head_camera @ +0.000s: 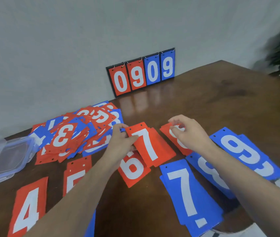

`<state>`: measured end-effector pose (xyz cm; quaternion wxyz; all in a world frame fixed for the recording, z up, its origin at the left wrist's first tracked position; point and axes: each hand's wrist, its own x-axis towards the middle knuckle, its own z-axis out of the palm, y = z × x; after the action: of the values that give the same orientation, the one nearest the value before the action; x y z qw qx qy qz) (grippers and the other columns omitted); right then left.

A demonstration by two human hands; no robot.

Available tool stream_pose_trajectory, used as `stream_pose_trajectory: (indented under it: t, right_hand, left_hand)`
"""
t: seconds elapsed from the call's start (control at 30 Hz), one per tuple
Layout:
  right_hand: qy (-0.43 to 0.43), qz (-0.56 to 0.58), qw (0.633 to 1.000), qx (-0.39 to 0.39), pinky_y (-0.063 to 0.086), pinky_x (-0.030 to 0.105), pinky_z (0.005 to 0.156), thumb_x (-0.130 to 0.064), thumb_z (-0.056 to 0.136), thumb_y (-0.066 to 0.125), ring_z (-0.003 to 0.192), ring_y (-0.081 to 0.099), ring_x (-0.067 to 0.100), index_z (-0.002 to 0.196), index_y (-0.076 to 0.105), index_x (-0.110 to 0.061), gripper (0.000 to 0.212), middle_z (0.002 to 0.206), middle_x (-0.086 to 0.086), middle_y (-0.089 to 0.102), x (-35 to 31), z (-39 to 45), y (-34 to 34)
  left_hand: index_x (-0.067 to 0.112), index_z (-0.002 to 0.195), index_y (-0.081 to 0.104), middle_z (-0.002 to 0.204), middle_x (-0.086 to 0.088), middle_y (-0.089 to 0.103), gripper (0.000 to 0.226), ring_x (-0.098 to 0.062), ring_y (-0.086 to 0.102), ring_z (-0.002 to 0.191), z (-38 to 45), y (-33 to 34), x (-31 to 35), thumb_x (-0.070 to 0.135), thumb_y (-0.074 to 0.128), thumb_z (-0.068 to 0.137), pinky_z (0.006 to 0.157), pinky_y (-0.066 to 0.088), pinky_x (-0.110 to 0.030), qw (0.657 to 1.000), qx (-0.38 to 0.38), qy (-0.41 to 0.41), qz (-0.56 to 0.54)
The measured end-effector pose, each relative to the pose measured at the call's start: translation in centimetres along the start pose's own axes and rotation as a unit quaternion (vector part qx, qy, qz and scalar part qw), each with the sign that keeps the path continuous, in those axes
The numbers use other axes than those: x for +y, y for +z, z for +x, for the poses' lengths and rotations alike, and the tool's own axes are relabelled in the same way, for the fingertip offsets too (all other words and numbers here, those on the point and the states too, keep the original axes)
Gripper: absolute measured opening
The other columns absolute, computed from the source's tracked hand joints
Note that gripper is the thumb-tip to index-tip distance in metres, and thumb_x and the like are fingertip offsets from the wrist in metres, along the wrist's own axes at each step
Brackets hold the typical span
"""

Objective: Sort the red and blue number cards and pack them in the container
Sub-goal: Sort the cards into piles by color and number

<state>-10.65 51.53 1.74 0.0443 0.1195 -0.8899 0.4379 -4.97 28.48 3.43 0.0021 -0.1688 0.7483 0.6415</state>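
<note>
Arm (238,173) hides blue 8 (209,171).

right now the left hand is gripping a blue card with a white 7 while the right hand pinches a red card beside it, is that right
Not quite. In the head view the left hand grips a red card with a white 7, not a blue one; the blue card with a white 7 lies untouched on the brown wooden table. The right hand does pinch a red card beside it.
</note>
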Motion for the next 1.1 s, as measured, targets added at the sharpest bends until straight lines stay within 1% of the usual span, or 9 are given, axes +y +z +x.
stream_pose_trajectory:
  t: [0.1,0.17,0.23,0.37,0.53,0.73,0.87,0.93,1.1]
  right_hand:
    - [0.011,-0.002,1.0,-0.02,0.047,0.032,0.095,-0.027,0.094,0.062,0.107,0.057,0.013,0.106,0.062,-0.039,0.017,0.105,-0.018,0.064,1.2,0.0,-1.0]
    - [0.011,0.0,1.0,-0.024,0.047,0.032,0.094,-0.028,0.094,0.062,0.107,0.057,0.013,0.108,0.064,-0.037,0.016,0.107,-0.016,0.065,1.7,0.1,-1.2]
    - [0.007,-0.003,1.0,-0.027,0.047,0.032,0.093,-0.028,0.095,0.062,0.107,0.057,0.013,0.111,0.066,-0.033,0.017,0.11,-0.014,0.066,2.0,0.2,-1.2]
    - [-0.004,0.002,0.999,-0.044,0.048,0.031,0.091,-0.031,0.094,0.063,0.104,0.057,0.011,0.103,0.064,-0.038,0.012,0.106,-0.016,0.065,1.5,0.4,-0.2]
    - [-0.025,0.006,0.998,-0.057,0.048,0.029,0.092,-0.024,0.091,0.066,0.102,0.062,0.012,0.105,0.067,-0.033,0.017,0.105,-0.01,0.069,-0.6,0.9,2.8]
    - [-0.057,0.0,0.992,-0.111,0.048,0.041,0.099,-0.023,0.091,0.065,0.102,0.062,0.016,0.105,0.066,-0.034,0.018,0.105,-0.007,0.068,-5.4,1.6,8.1]
    - [-0.077,0.01,0.988,-0.136,0.05,0.041,0.096,-0.02,0.091,0.066,0.101,0.063,0.016,0.103,0.064,-0.035,0.018,0.104,-0.008,0.068,-8.6,2.2,11.9]
    - [-0.082,0.01,0.985,-0.151,0.051,0.039,0.095,-0.02,0.092,0.066,0.101,0.062,0.014,0.107,0.066,-0.03,0.019,0.106,-0.009,0.066,-9.8,2.6,13.6]
    - [-0.096,-0.019,0.979,-0.179,0.049,0.025,0.087,-0.024,0.095,0.063,0.104,0.058,0.008,0.114,0.067,-0.029,0.02,0.11,-0.011,0.063,-12.0,3.9,16.4]
  left_hand:
    - [0.028,0.11,0.039,0.109,-0.004,0.073,0.035,-0.019,0.074,0.092,1.3,1.6,-0.5,0.016,0.068,0.094,0.08,0.062,-0.039,0.999,-0.006,0.008,0.045]
    - [0.028,0.112,0.037,0.113,0.001,0.069,0.038,-0.017,0.07,0.097,1.8,2.0,-0.9,0.018,0.069,0.093,0.083,0.06,-0.037,0.988,0.0,0.035,0.149]
    - [0.03,0.12,0.038,0.118,0.009,0.057,0.048,-0.014,0.061,0.108,2.0,2.2,-1.2,0.02,0.073,0.09,0.086,0.054,-0.032,0.959,0.035,0.073,0.27]
    - [0.028,0.132,0.046,0.141,0.003,0.041,0.059,-0.018,0.041,0.131,1.9,1.5,-1.1,0.03,0.079,0.083,0.107,0.044,-0.041,0.906,0.095,0.138,0.389]
    - [0.021,0.131,0.05,0.142,0.0,0.04,0.049,-0.02,0.041,0.131,1.0,-2.8,-1.6,0.028,0.073,0.089,0.108,0.04,-0.04,0.912,0.113,0.155,0.364]
    - [0.024,0.128,0.053,0.139,0.003,0.045,0.037,-0.016,0.044,0.129,-0.3,-11.1,-3.3,0.026,0.068,0.093,0.103,0.045,-0.033,0.923,0.157,0.125,0.329]
    - [0.021,0.123,0.055,0.131,0.003,0.051,0.031,-0.009,0.048,0.115,-1.2,-16.3,-4.5,0.021,0.066,0.094,0.081,0.041,-0.012,0.922,0.199,0.116,0.311]
    - [0.021,0.123,0.055,0.132,0.0,0.054,0.03,-0.014,0.051,0.117,-1.1,-18.6,-4.9,0.022,0.063,0.095,0.085,0.04,-0.02,0.92,0.218,0.098,0.31]
    - [0.026,0.127,0.051,0.13,0.001,0.059,0.036,-0.02,0.06,0.115,0.2,-22.4,-5.9,0.04,0.062,0.095,0.092,0.056,-0.041,0.927,0.22,0.059,0.298]
